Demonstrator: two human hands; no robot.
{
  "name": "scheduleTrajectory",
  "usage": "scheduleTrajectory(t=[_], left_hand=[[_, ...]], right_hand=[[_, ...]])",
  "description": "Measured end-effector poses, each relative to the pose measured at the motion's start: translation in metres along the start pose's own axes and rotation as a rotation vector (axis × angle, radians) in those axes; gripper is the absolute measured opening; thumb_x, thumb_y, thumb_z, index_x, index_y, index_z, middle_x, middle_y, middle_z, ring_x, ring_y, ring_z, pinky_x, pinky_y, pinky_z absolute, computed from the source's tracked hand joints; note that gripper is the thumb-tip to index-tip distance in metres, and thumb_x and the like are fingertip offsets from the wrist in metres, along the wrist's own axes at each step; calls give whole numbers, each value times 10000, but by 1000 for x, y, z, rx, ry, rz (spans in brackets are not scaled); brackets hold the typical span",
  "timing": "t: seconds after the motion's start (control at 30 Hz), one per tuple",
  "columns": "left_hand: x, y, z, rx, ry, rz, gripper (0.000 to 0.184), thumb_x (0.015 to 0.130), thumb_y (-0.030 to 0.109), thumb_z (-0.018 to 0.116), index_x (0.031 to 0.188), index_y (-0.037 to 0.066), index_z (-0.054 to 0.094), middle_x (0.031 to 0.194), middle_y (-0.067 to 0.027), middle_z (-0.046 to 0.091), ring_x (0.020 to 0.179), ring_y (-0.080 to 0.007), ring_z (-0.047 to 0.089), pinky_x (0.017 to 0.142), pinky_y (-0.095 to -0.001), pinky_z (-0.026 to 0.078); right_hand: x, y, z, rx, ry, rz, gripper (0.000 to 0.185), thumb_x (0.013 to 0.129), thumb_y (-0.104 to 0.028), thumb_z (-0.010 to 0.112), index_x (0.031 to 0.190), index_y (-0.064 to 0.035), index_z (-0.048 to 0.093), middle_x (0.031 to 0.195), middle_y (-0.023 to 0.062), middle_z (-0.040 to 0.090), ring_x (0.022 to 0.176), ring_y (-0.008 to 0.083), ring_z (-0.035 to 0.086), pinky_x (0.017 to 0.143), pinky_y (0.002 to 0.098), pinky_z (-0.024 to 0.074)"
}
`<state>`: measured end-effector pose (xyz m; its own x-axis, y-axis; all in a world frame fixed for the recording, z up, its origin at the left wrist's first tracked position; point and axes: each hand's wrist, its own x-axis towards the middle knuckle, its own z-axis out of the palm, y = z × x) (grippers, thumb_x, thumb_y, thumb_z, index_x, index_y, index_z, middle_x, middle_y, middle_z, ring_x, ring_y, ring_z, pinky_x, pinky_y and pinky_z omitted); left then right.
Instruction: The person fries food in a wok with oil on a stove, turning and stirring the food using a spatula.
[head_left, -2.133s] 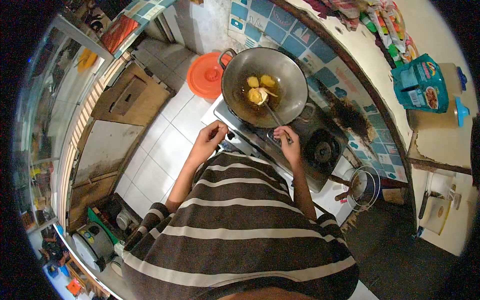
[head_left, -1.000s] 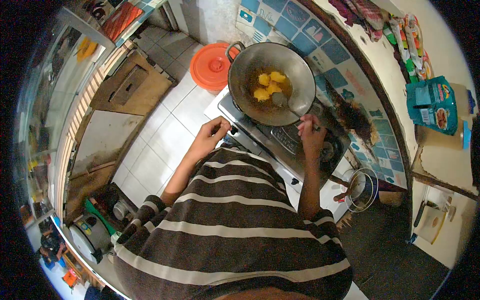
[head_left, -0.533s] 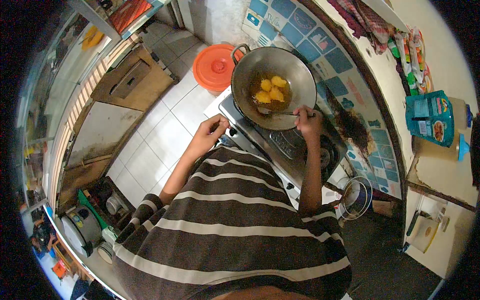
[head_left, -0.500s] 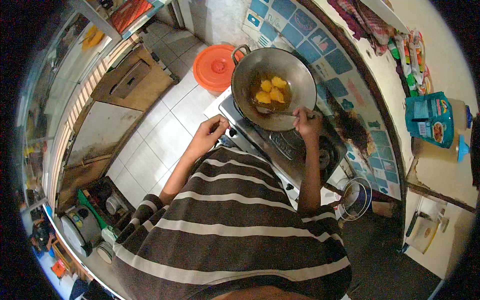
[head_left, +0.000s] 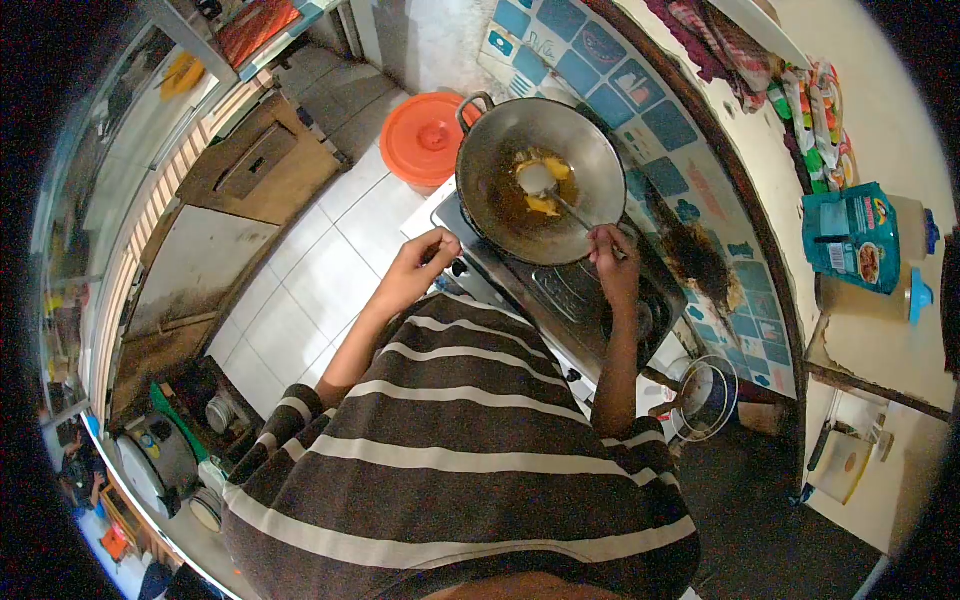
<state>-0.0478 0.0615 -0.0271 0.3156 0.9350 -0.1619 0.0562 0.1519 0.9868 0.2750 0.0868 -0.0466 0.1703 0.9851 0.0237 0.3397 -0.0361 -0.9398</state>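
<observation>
A metal wok [head_left: 495,205] sits on the gas stove [head_left: 560,290], with oil and several yellow fried pieces [head_left: 541,206] at its bottom. My right hand [head_left: 614,262] is closed round the handle of a metal spatula [head_left: 538,179] at the wok's near right rim. The spatula's round head lies over the yellow pieces and partly hides them. My left hand [head_left: 421,268] is held near the stove's left front corner, fingers curled with the thumb against them; whether anything is between them is hidden.
An orange lidded bucket [head_left: 420,140] stands left of the wok. Past the stove's right end is a round wire-rimmed container [head_left: 705,397]. A teal pouch [head_left: 852,238] hangs at the right. A rice cooker [head_left: 160,462] and a distant person [head_left: 80,468] are at the lower left.
My right hand has shifted slightly down, and the spatula head has moved from the wok's near side up onto the yellow pieces. My left hand keeps its curled pose.
</observation>
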Motion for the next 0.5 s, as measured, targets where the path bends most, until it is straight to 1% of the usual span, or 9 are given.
scheduleTrajectory(t=[0.1,0.2,0.3,0.33,0.4,0.43,0.5], left_hand=[[2,0,-1,3,-9,-3,218,963,218,524,929,8,569,803,20,550,767,-54,474,710,-225,401],[1,2,-1,17,-6,-21,219,963,217,521,930,5,569,805,18,556,766,-55,475,710,-224,402],[0,3,-3,21,-5,-17,220,964,213,518,929,2,569,801,19,558,761,-57,475,708,-221,401],[-1,3,-3,20,-5,-12,220,964,211,518,928,0,569,799,19,559,759,-57,475,707,-220,401],[-2,1,-3,42,17,-4,223,962,232,514,891,24,556,777,30,519,713,-56,445,659,-215,387],[-2,1,-4,53,27,0,227,961,242,513,873,35,549,766,35,499,691,-56,430,635,-213,380],[-5,1,-4,27,39,2,220,960,235,514,872,36,547,764,37,495,692,-54,429,635,-212,380]], right_hand=[[3,-4,-5,-224,-13,-24,186,945,-185,533,888,-26,612,777,33,599,672,114,532,639,240,425],[4,-12,-3,-357,-22,-311,89,909,-110,558,930,-40,608,844,75,612,796,200,590,733,288,456],[8,10,-1,-452,-32,-332,85,880,-61,566,951,-43,608,912,110,616,907,261,600,805,324,456],[7,15,0,-436,-44,-298,95,882,-85,570,959,-47,612,942,112,623,921,274,599,818,344,459],[6,23,1,-402,-66,-231,123,886,-132,579,974,-54,619,1001,118,636,949,300,599,845,385,464],[6,29,2,-408,-41,-260,110,882,-102,569,966,-47,617,971,116,633,921,285,602,832,368,462],[3,41,4,-418,11,-318,99,875,-41,550,950,-33,614,911,112,628,865,256,609,806,333,457]])
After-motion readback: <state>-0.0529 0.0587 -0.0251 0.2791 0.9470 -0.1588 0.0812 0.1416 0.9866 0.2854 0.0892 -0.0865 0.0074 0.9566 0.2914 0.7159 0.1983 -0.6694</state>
